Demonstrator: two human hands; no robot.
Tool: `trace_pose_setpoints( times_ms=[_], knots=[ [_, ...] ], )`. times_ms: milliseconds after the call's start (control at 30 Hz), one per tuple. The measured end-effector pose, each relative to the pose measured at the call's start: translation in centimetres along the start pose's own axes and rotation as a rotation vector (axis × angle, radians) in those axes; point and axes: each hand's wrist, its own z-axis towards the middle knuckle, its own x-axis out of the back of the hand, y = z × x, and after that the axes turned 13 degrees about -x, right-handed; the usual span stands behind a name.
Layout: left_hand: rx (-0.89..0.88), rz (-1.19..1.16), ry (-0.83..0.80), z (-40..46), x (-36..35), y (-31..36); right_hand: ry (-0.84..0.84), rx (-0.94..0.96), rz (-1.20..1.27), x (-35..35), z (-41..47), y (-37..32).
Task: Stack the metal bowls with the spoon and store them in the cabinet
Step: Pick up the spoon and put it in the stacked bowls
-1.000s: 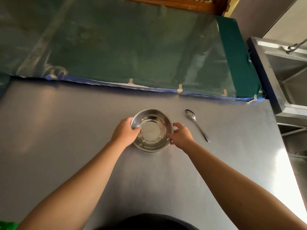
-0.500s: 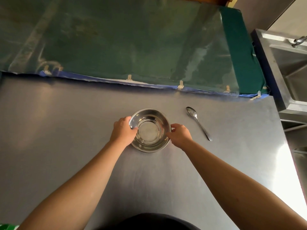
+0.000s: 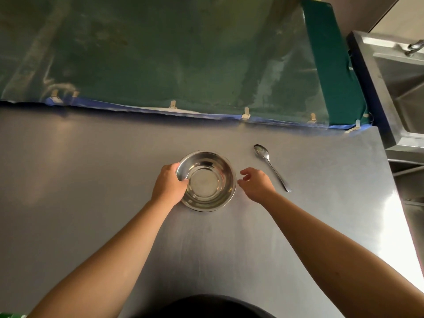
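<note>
Shiny metal bowls [image 3: 206, 181], nested into one stack, rest on the steel table [image 3: 91, 180] in the middle of the view. My left hand [image 3: 168, 185] grips the stack's left rim, thumb inside the top bowl. My right hand [image 3: 255, 183] hovers just right of the stack, fingers apart, touching nothing. A metal spoon [image 3: 271, 166] lies on the table to the right of that hand, its scoop pointing away from me.
A green board [image 3: 183, 53] under clear plastic, edged with blue tape and clips, runs along the table's far side. A steel sink [image 3: 403, 88] with a tap stands at the right. The table's right edge is bright with glare.
My right hand has let go of the bowls' right rim and opened, shifting a little to the right. My left hand still holds the left rim.
</note>
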Motion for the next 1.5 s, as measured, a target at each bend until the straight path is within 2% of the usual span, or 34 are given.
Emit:
trace_pose_setpoints(
  times_ms=[300, 467, 867, 1033, 1267, 1367, 1500],
  knots=[
    [0.056, -0.009, -0.041, -0.5, -0.9, -0.1, 0.2, 0.001, -0.158, 4.0, 4.2, 2.1],
    [0.056, -0.013, -0.036, -0.9, -1.2, -0.2, 0.272, -0.085, -0.265, 5.0, 6.0, 3.1],
    [0.049, -0.055, -0.048, -1.7, -1.7, -0.6, 0.253, -0.194, -0.306, 3.6, 5.7, 4.1],
    [0.045, -0.187, -0.033, -2.2, -1.6, -0.4, 0.139, -0.279, -0.186, 3.0, 4.5, 4.2],
    [0.061, -0.257, -0.013, -2.5, -1.8, -0.6, 0.154, -0.197, -0.005, 2.2, 1.9, 3.6],
    [0.071, -0.273, -0.009, -2.6, -2.0, -0.7, 0.168, -0.147, -0.011, 1.4, 1.1, 3.6],
    [0.066, -0.264, -0.018, -2.6, -2.0, -0.8, 0.086, -0.177, -0.081, -0.3, 0.4, 2.7]
  ],
)
